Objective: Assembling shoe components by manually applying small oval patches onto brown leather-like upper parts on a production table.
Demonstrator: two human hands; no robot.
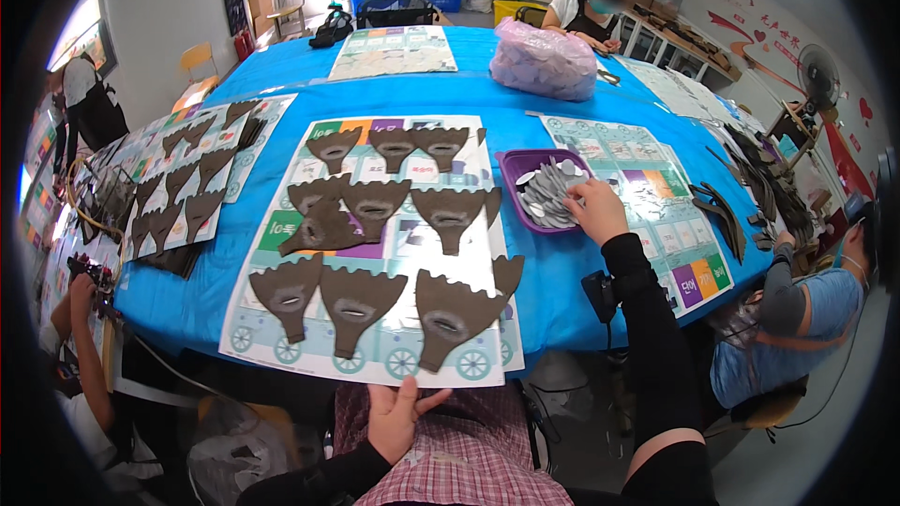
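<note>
My left hand point(397, 415) grips the near edge of a large printed poster sheet point(375, 356) that hangs over the blue table's edge. Several dark brown scalloped cut-out pieces point(352, 300) lie in rows on the sheet. My right hand point(594, 208), in a black sleeve, reaches into a purple tray point(511, 165) filled with small grey-white oval pieces point(548, 192); its fingers touch those pieces, and whether it holds one is hidden.
The blue table point(553, 272) also carries more poster sheets point(647, 192), another set of brown cut-outs point(178, 192) at left and a pink bag point(544, 58) at the back. Other people sit at right point(797, 319), left point(75, 356) and far back point(586, 5).
</note>
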